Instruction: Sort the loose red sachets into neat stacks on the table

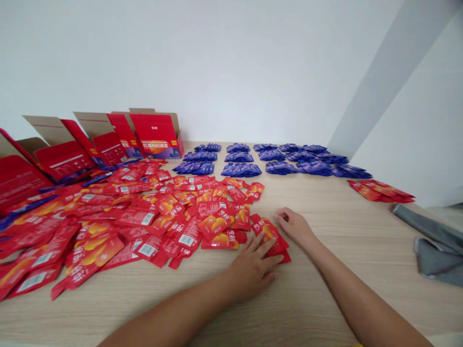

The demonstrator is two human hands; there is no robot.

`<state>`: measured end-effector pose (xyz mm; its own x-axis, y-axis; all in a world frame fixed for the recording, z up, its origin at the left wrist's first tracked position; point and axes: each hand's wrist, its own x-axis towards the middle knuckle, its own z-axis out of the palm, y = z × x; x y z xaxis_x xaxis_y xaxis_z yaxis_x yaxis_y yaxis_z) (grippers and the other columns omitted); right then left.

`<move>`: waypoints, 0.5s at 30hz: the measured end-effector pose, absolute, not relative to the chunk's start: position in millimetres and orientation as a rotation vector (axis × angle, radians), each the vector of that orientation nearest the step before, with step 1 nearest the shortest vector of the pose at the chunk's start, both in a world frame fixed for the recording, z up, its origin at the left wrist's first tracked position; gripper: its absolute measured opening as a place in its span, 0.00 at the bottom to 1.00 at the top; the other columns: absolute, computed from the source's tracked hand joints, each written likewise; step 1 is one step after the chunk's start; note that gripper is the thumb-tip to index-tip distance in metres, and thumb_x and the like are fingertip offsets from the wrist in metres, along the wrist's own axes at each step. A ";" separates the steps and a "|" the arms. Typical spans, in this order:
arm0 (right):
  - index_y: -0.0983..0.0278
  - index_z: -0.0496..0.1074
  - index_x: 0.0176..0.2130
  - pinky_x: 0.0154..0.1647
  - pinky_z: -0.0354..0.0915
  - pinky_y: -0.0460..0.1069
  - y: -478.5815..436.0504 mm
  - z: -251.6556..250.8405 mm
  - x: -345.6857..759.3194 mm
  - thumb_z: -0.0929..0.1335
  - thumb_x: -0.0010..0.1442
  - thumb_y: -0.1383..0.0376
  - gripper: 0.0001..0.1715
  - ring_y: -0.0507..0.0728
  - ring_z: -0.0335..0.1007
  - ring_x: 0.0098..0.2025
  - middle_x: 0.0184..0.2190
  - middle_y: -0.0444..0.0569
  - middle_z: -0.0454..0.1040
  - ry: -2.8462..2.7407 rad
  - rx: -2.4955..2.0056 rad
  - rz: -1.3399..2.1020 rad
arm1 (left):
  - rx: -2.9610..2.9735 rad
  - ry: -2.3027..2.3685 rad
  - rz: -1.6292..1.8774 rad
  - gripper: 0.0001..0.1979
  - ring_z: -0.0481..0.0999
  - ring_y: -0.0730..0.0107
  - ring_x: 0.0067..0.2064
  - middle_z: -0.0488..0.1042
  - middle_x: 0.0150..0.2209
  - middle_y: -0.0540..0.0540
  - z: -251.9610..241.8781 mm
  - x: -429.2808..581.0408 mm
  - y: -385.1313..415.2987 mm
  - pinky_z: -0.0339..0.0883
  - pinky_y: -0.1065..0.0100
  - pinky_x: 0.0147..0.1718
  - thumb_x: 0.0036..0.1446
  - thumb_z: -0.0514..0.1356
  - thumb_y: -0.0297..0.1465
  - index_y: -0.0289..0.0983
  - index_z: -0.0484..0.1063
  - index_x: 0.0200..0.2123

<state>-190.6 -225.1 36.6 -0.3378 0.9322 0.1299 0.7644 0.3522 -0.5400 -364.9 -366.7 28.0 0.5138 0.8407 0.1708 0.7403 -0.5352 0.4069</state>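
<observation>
The table is a wide wooden surface and it carries everything. Far beyond both hands, along the wall, the blue sachets lie in many small separate groups, so they look already sorted by count. Left of the hands, a big loose heap of red sachets spreads over the table with no order; it looks like the supply, because it begins just beside the left hand. Behind this heap, far to the left, the open red boxes stand with flaps up, as if ready to be filled. Well to the right of the right hand lies a separate small stack of red sachets, and nearer a grey cloth.

Between the two hands lies a small pile of red sachets, apart from the heap. The left hand lies flat with fingers spread, pressing on the near end of this pile, probably to keep it together. The right hand rests just beside the far edge with fingers loosely curled, touching it; it holds nothing that I can see.
</observation>
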 end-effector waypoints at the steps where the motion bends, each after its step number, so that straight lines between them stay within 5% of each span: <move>1: 0.63 0.70 0.35 0.36 0.62 0.50 -218.8 37.1 -193.5 0.61 0.59 0.59 0.12 0.56 0.69 0.33 0.31 0.49 0.75 -2.241 -1.459 0.483 | 2.493 1.321 0.477 0.22 0.44 0.47 0.68 0.52 0.67 0.45 26.0 -364.7 -366.4 0.46 0.41 0.61 0.62 0.52 0.40 0.47 0.61 0.60; 5: 0.69 0.71 0.47 0.54 0.58 0.53 -184.8 42.0 -218.3 0.61 0.56 0.71 0.19 0.60 0.65 0.51 0.47 0.58 0.72 -2.493 -1.259 0.122 | 2.509 1.310 0.451 0.22 0.43 0.45 0.68 0.51 0.67 0.44 22.5 -365.1 -364.6 0.44 0.39 0.61 0.63 0.51 0.38 0.47 0.61 0.60; 9: 0.64 0.65 0.58 0.59 0.54 0.58 -152.6 45.3 -250.9 0.61 0.52 0.77 0.34 0.64 0.51 0.63 0.63 0.57 0.59 -2.765 -1.111 -0.141 | 2.522 1.306 0.451 0.22 0.43 0.46 0.68 0.51 0.67 0.45 21.9 -366.3 -364.6 0.44 0.38 0.61 0.62 0.52 0.37 0.47 0.61 0.60; 15: 0.62 0.59 0.62 0.58 0.54 0.65 -140.0 34.7 -254.4 0.56 0.59 0.74 0.33 0.66 0.49 0.65 0.64 0.55 0.58 -2.883 -1.162 -0.219 | 2.527 1.296 0.450 0.22 0.44 0.47 0.68 0.52 0.67 0.45 21.8 -367.4 -365.7 0.44 0.38 0.60 0.63 0.51 0.36 0.47 0.61 0.60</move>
